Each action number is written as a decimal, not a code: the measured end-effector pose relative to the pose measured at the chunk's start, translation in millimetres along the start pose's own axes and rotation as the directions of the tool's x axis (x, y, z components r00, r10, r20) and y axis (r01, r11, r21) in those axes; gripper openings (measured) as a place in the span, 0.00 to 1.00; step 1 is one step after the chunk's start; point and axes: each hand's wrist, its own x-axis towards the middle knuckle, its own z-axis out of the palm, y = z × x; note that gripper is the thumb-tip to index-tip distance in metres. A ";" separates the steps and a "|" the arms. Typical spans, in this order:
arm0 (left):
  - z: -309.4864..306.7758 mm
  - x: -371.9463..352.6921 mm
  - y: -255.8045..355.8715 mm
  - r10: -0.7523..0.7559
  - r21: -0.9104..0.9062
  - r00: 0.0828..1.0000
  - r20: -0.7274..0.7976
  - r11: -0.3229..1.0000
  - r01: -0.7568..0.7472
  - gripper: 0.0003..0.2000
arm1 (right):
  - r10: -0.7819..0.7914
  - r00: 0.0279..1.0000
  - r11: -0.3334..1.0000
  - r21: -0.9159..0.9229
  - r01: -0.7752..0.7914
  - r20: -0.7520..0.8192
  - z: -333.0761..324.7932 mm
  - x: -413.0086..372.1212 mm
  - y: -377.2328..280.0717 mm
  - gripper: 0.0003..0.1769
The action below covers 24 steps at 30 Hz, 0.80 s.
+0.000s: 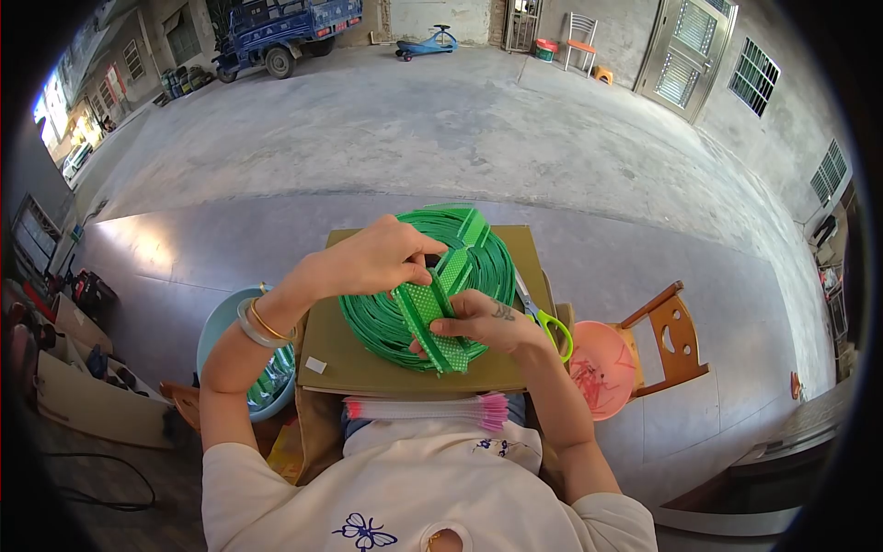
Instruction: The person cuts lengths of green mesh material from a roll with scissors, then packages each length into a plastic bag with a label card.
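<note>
A large coil of green ribbon [372, 327] lies on the olive-brown board in front of me. My left hand [382, 253] is over its left side, fingers pinched on the upper part of a white-dotted green ribbon strip [421, 308]. My right hand [483, 320] grips the lower part of the same strip between thumb and fingers; some fingertips are hidden behind it. Scissors [555, 333] with yellow-green handles lie at the board's right edge, beside my right wrist. A bundle of thin clear strips with pink ends [428, 409] rests across my lap.
The board [317, 345] carries a small white tag [315, 365]. To the left stands a light blue basin [212, 322] with green pieces inside. A pink basin [602, 345] and a wooden chair [676, 336] are on the right. Beyond them, a blue three-wheeled truck [285, 32] stands on concrete.
</note>
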 end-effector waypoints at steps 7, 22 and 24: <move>28.3 -12.1 -31.3 -0.042 -0.300 0.891 -0.451 0.948 -0.108 0.13 | -0.241 0.932 0.752 0.555 0.356 -0.270 -13.7 -5.8 -1.0 0.18; 73.3 -19.5 -16.3 0.253 -0.426 0.916 -0.311 0.824 -0.373 0.08 | -0.295 0.951 0.481 0.846 0.229 -0.089 -5.4 -9.6 -0.6 0.21; 77.0 -19.2 -13.4 0.201 -0.373 0.904 -0.376 0.861 -0.346 0.06 | -0.329 0.938 0.468 0.843 0.265 -0.112 -0.6 -13.4 -5.7 0.21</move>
